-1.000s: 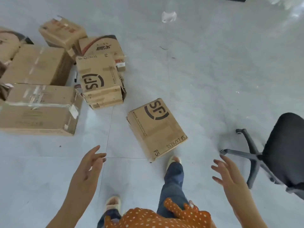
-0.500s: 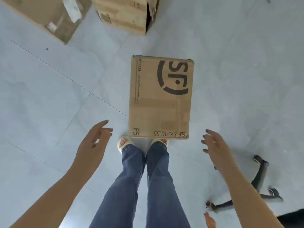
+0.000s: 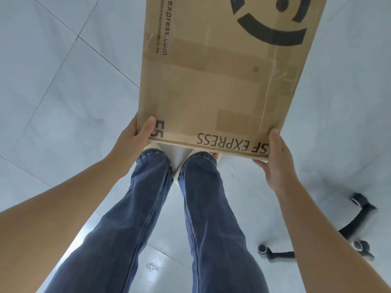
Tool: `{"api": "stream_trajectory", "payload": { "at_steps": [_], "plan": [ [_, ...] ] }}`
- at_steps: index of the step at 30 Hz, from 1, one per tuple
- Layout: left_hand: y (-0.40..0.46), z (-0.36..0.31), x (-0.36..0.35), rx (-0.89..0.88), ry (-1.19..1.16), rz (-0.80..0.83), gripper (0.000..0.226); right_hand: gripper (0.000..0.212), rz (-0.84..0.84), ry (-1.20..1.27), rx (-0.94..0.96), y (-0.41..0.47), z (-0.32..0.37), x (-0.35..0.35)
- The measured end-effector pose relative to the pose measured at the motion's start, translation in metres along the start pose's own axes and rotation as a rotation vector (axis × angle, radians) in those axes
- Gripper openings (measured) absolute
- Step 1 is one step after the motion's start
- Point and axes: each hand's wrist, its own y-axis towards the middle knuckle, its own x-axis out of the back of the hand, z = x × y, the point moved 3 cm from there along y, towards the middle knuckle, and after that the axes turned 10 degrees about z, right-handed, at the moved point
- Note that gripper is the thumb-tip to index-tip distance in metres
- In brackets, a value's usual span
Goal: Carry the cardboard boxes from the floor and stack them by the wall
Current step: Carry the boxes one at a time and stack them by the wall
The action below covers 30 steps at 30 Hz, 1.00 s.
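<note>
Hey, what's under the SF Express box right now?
Below the near edge of the box, pale shoes and grey floor show. Fingers of the left hand and right hand curl beneath; the cardboard covers everything further under.

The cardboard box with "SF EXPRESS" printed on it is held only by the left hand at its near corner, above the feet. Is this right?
Not quite. In the head view both hands hold the cardboard box: the left hand grips one near corner and the right hand grips the other. The rest is right.
</note>
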Motion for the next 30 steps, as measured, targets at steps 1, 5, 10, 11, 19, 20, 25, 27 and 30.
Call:
{"api": "stream_trajectory", "payload": {
  "at_steps": [1, 5, 10, 11, 19, 20, 25, 27, 30],
  "plan": [
    [-0.006, -0.009, 0.003, -0.015, -0.026, -0.013, 0.027, 0.023, -0.005, 0.012, 0.0, -0.006, 0.01, -0.001],
    [-0.036, -0.078, 0.017, -0.107, -0.201, -0.128, 0.01, 0.03, 0.019, 0.044, 0.142, -0.049, 0.084, -0.005],
    [-0.098, -0.165, 0.042, -0.168, -0.381, -0.183, 0.015, 0.027, 0.104, -0.027, 0.229, -0.118, 0.184, -0.019],
    [-0.115, -0.174, 0.048, -0.168, -0.389, -0.199, 0.016, 0.028, 0.127, -0.049, 0.237, -0.134, 0.198, -0.022],
    [-0.268, -0.204, 0.089, -0.271, -0.584, -0.346, 0.008, 0.032, 0.293, -0.194, 0.436, -0.264, 0.284, -0.062],
    [-0.29, -0.206, 0.096, -0.29, -0.602, -0.381, 0.008, 0.032, 0.327, -0.208, 0.453, -0.279, 0.294, -0.069],
    [-0.399, -0.209, 0.125, -0.329, -0.652, -0.54, 0.006, 0.029, 0.49, -0.244, 0.494, -0.362, 0.326, -0.102],
    [-0.438, -0.201, 0.131, -0.334, -0.687, -0.592, 0.007, 0.03, 0.534, -0.289, 0.521, -0.394, 0.33, -0.113],
    [-0.49, -0.183, 0.134, -0.347, -0.74, -0.664, 0.01, 0.031, 0.568, -0.346, 0.536, -0.435, 0.327, -0.131]
  ]
}}
